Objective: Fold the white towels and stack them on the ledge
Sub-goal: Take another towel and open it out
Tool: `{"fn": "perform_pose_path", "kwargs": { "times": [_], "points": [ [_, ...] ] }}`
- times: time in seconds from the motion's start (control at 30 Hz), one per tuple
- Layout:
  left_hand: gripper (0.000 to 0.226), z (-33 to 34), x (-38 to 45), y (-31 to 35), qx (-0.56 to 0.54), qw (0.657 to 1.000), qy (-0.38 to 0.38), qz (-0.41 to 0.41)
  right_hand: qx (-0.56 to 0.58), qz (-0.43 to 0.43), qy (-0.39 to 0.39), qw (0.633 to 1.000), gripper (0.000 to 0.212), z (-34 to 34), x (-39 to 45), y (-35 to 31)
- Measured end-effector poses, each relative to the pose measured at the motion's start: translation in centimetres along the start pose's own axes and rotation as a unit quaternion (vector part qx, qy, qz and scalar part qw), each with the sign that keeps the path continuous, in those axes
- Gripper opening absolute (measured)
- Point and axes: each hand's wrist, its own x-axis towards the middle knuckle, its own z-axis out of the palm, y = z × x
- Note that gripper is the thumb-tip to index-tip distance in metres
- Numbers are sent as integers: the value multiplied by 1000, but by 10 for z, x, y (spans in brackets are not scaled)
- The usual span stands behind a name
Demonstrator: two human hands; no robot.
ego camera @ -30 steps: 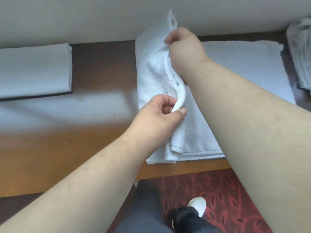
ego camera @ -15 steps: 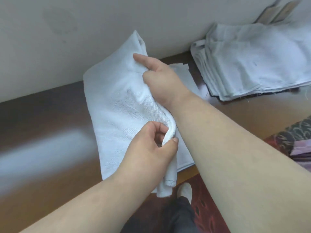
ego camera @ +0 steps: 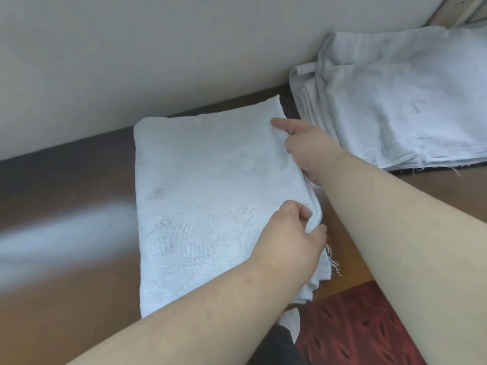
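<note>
Pale wall (ego camera: 131, 61) behind; red patterned carpet (ego camera: 355, 325) below.

Left hand (ego camera: 287, 233) pinches with curled fingers; right hand (ego camera: 308, 151) grips, index finger extended

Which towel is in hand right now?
The folded towel lying flat mid-ledge: left hand and right hand both pinch its right edge. The towel pile to its right sits untouched.

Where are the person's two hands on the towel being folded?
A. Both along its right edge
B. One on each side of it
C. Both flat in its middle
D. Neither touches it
A: the left hand pinches the right edge of the folded towel nearer the person, and the right hand grips the same edge farther back.
</note>
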Motion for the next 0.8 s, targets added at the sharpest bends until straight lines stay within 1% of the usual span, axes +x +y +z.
{"fn": "perform_pose_path", "kwargs": {
  "times": [0.1, 0.17, 0.2, 0.23, 0.27, 0.33, 0.4, 0.43, 0.47, 0.5, 0.57, 0.63, 0.67, 0.73, 0.8],
  "points": [
    [35, 5, 7, -7, 4, 1000, -16, -20, -59, -18, 29, 998, 63, 2, 10, 13],
    [45, 3, 5, -8, 11, 999, -48, -13, -90, -53, 40, 994, 62, 8, 13, 23],
    [46, -2, 5, -7, 26, 998, -64, -3, -127, -73, 45, 988, 61, 12, 13, 27],
    [42, -11, 7, -7, 49, 996, -67, 14, -176, -84, 54, 979, 60, 14, 12, 29],
    [35, -26, 13, -6, 81, 995, -50, 39, -216, -84, 67, 970, 59, 16, 10, 29],
    [26, -69, 35, -5, 157, 981, 41, 103, -254, -68, 96, 960, 58, 18, -3, 25],
    [29, -121, 63, -7, 242, 946, 143, 160, -252, -78, 126, 956, 56, 28, -30, 21],
    [31, -145, 78, -11, 289, 924, 172, 184, -246, -93, 137, 955, 55, 40, -48, 21],
    [33, -166, 93, -17, 338, 901, 179, 204, -240, -105, 138, 955, 55, 57, -70, 23],
    [35, -183, 107, -24, 381, 884, 167, 215, -240, -106, 129, 956, 55, 77, -92, 26],
    [41, -206, 124, -43, 447, 865, 109, 203, -273, -70, 86, 956, 59, 118, -129, 37],
    [47, -217, 129, -64, 488, 850, 68, 186, -348, -27, 51, 936, 65, 146, -145, 55],
    [49, -220, 128, -74, 497, 844, 67, 189, -394, -25, 50, 917, 67, 154, -146, 63],
    [51, -226, 122, -87, 489, 848, 86, 186, -462, -53, 64, 883, 68, 158, -139, 71],
    [51, -234, 112, -97, 475, 860, 105, 155, -487, -92, 64, 866, 69, 158, -132, 73]
  ]
}}
